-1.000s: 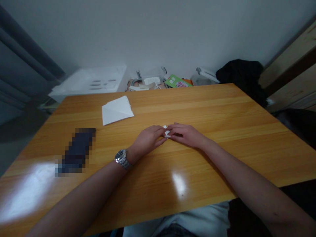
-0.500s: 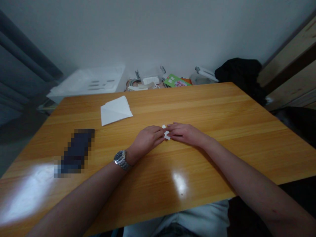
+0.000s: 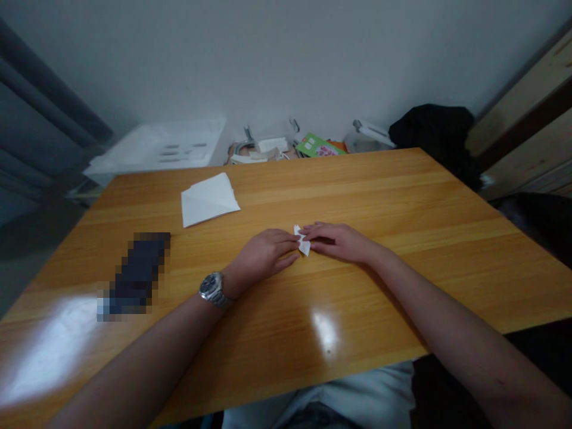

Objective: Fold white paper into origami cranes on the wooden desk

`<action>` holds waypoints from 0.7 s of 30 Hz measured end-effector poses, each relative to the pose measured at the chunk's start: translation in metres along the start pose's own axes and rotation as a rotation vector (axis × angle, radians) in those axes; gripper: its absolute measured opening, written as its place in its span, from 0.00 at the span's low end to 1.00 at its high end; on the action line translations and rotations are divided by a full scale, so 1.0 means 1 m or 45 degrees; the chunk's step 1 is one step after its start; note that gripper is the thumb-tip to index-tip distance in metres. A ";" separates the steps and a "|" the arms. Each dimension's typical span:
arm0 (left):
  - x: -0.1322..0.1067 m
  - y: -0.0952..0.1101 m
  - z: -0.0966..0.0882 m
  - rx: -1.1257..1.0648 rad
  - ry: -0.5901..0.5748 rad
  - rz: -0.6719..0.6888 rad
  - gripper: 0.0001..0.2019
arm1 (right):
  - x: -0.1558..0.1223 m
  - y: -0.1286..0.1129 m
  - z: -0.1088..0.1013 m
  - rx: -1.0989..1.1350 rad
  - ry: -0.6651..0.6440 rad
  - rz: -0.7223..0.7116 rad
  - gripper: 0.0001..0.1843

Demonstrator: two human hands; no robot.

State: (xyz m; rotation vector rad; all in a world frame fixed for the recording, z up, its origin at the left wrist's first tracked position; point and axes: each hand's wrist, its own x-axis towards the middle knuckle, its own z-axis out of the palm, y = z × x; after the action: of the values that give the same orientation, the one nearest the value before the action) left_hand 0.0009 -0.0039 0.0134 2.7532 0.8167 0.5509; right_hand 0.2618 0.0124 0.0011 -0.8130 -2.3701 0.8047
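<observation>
A small piece of folded white paper (image 3: 305, 247) lies on the wooden table between my two hands. The fingertips of my left hand (image 3: 263, 256), which wears a metal watch (image 3: 212, 288) at the wrist, rest against its left edge. That hand's fingers are stretched out and its thumb is spread apart, off the paper. From the other side, my right hand (image 3: 339, 239) has its fingers over the paper and its thumb at the lower part, gripping it. The fingers hide some of the folds.
Folded white sheets (image 3: 210, 201) lie at the table's back left. A pixelated dark object (image 3: 139, 274) is nearer on the left. Beyond the wooden table's (image 3: 379, 196) far edge stand a white plastic tray (image 3: 147, 149), a green booklet (image 3: 318, 145) and a black cloth-like heap (image 3: 431, 131).
My left hand has shifted slightly and its thumb has come away from the paper. The paper has turned a little, showing a pointed lower end. My right hand stays on it.
</observation>
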 end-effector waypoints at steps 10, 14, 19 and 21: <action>0.001 -0.001 0.000 0.127 0.022 -0.024 0.13 | 0.002 -0.003 -0.001 -0.028 0.013 -0.024 0.14; -0.001 -0.001 0.002 0.107 0.008 -0.037 0.15 | 0.000 0.003 -0.001 -0.102 0.015 -0.013 0.14; -0.004 -0.001 0.002 0.099 0.030 -0.011 0.17 | -0.002 0.007 -0.002 -0.104 0.011 -0.018 0.15; -0.004 -0.002 0.000 0.101 0.015 -0.012 0.17 | -0.002 0.007 -0.001 -0.106 0.006 -0.019 0.14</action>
State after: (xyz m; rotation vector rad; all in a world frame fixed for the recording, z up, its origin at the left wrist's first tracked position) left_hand -0.0032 -0.0050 0.0111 2.8187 0.8715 0.5446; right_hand 0.2665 0.0164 -0.0031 -0.8288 -2.4163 0.7012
